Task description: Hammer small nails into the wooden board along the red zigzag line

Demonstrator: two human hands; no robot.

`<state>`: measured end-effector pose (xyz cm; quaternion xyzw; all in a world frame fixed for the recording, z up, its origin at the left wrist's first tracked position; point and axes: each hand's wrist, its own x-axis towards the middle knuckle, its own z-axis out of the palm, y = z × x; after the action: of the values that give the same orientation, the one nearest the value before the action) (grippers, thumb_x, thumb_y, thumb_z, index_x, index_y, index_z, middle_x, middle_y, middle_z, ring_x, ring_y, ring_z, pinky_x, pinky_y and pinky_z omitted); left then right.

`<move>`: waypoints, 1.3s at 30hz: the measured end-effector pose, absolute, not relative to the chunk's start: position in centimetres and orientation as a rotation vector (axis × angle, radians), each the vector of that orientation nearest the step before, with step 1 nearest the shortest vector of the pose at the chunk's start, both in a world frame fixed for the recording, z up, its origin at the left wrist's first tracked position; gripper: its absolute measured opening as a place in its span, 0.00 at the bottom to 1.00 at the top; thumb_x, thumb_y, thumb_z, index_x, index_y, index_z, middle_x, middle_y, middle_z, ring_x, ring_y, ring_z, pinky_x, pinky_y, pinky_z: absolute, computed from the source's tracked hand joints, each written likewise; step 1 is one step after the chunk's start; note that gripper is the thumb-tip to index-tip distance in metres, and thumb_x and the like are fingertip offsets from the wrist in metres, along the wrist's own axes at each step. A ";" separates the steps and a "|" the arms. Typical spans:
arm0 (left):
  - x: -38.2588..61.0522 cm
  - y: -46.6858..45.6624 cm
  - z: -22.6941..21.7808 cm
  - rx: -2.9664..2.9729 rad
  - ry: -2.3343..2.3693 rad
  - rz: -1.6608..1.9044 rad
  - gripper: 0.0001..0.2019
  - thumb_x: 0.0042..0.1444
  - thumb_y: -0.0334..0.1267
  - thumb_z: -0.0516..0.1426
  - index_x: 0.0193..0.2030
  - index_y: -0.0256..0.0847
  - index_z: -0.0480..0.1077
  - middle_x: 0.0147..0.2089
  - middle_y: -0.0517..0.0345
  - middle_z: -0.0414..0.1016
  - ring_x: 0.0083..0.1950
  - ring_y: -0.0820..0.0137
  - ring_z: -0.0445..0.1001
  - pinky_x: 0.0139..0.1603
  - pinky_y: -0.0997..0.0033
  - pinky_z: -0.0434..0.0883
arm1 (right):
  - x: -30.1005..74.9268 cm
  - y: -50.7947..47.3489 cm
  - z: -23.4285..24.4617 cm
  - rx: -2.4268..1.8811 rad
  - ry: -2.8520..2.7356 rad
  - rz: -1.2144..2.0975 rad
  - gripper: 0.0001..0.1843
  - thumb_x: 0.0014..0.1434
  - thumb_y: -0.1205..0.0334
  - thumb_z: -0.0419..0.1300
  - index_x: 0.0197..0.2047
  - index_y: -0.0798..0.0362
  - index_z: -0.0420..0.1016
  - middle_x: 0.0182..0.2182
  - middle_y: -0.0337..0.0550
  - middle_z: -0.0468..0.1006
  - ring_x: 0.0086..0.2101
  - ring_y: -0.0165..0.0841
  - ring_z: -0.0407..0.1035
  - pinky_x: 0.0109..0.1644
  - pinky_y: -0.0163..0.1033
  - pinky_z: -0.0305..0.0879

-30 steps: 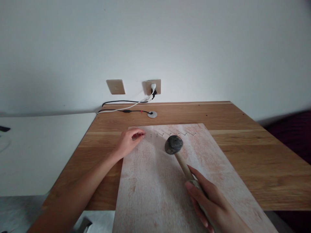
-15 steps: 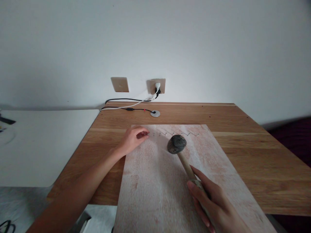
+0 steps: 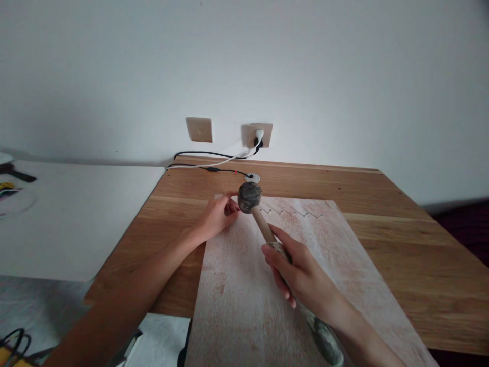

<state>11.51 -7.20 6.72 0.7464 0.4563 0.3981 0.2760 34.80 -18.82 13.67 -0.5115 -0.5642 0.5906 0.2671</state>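
My right hand is wrapped around the handle of a rubber mallet, whose dark, scuffed head is raised over the far left part of a pale, worn board. At that end of the board my left hand is closed in a pinch, right beside the mallet head. What its fingertips hold, if anything, is too small and partly hidden to make out. A row of small nails stands along the board's far edge, to the right of the mallet head.
The board lies on a wooden desk against a white wall. Cables run along the back from a wall socket and through a round grommet. A white table adjoins on the left, with a black object on it.
My right hand has brought the mallet left and farther away, so its head is now beside my left hand. My left hand keeps its pinch at the board's far left. The view has shifted slightly.
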 end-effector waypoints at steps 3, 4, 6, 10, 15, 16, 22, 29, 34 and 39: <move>11.6 -7.2 6.6 2.000 1.251 1.073 0.22 0.51 0.20 0.63 0.52 0.42 0.76 0.35 0.64 0.83 0.33 0.72 0.79 0.36 0.74 0.73 | 34.2 -18.5 13.1 -1.386 -1.539 1.610 0.39 0.69 0.39 0.57 0.71 0.60 0.63 0.13 0.22 0.65 0.12 0.25 0.55 0.13 0.28 0.59; 11.6 -7.1 6.6 2.001 1.254 1.073 0.22 0.50 0.19 0.63 0.50 0.42 0.76 0.35 0.64 0.83 0.32 0.72 0.79 0.35 0.75 0.73 | 34.1 -18.4 13.0 -1.389 -1.541 1.614 0.38 0.69 0.40 0.57 0.70 0.60 0.63 0.13 0.22 0.65 0.12 0.26 0.55 0.12 0.28 0.59; 11.6 -7.1 6.6 2.013 1.252 1.083 0.22 0.49 0.20 0.63 0.50 0.43 0.76 0.35 0.64 0.82 0.33 0.71 0.78 0.35 0.74 0.73 | 34.0 -18.4 12.8 -1.390 -1.541 1.619 0.37 0.69 0.40 0.57 0.69 0.59 0.64 0.13 0.21 0.65 0.12 0.26 0.56 0.13 0.28 0.59; 11.6 -6.9 6.2 1.989 1.238 1.124 0.23 0.49 0.20 0.63 0.51 0.44 0.76 0.37 0.63 0.82 0.36 0.70 0.80 0.37 0.73 0.74 | 34.2 -18.4 12.9 -1.387 -1.540 1.624 0.33 0.70 0.41 0.57 0.68 0.57 0.65 0.13 0.21 0.65 0.12 0.26 0.56 0.12 0.28 0.58; 11.7 -6.8 6.1 1.922 1.198 1.113 0.25 0.53 0.20 0.62 0.56 0.43 0.75 0.38 0.63 0.84 0.36 0.70 0.81 0.38 0.73 0.76 | 34.2 -18.4 13.1 -1.355 -1.534 1.609 0.31 0.70 0.40 0.57 0.63 0.55 0.68 0.15 0.21 0.65 0.12 0.26 0.56 0.12 0.29 0.59; 11.7 -6.8 6.1 1.929 1.196 1.104 0.24 0.53 0.20 0.62 0.56 0.43 0.75 0.37 0.62 0.84 0.35 0.71 0.81 0.38 0.73 0.75 | 34.2 -18.4 13.0 -1.352 -1.531 1.604 0.30 0.70 0.39 0.57 0.62 0.55 0.68 0.14 0.21 0.64 0.12 0.25 0.56 0.13 0.29 0.58; 11.6 -7.0 6.5 1.947 1.203 1.072 0.26 0.53 0.19 0.61 0.58 0.40 0.75 0.39 0.60 0.85 0.36 0.70 0.81 0.39 0.72 0.75 | 34.2 -18.4 12.7 -1.355 -1.521 1.607 0.28 0.70 0.40 0.58 0.60 0.54 0.68 0.14 0.21 0.65 0.11 0.25 0.56 0.12 0.28 0.57; 11.6 -6.8 6.1 1.976 1.217 1.109 0.25 0.53 0.22 0.63 0.58 0.41 0.75 0.38 0.62 0.84 0.35 0.72 0.78 0.37 0.73 0.72 | 34.3 -18.3 13.0 -1.356 -1.533 1.612 0.26 0.70 0.41 0.57 0.59 0.53 0.68 0.13 0.21 0.65 0.11 0.25 0.55 0.12 0.28 0.56; 11.6 -7.0 6.4 1.944 1.193 1.092 0.23 0.56 0.24 0.62 0.59 0.41 0.74 0.38 0.62 0.84 0.32 0.73 0.77 0.35 0.73 0.72 | 34.2 -18.6 13.3 -1.361 -1.518 1.575 0.24 0.71 0.42 0.57 0.59 0.52 0.67 0.13 0.20 0.64 0.11 0.24 0.53 0.12 0.27 0.55; 11.5 -7.0 6.6 1.986 1.210 1.075 0.26 0.54 0.23 0.61 0.60 0.42 0.74 0.38 0.63 0.84 0.32 0.72 0.77 0.34 0.73 0.71 | 34.3 -18.3 12.8 -1.361 -1.523 1.594 0.21 0.71 0.42 0.59 0.53 0.50 0.69 0.13 0.22 0.65 0.11 0.25 0.56 0.12 0.28 0.56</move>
<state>11.46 -7.01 6.56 0.7428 0.4526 0.4020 0.2860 34.27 -18.30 12.79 -0.5056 -0.5656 0.5921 0.2716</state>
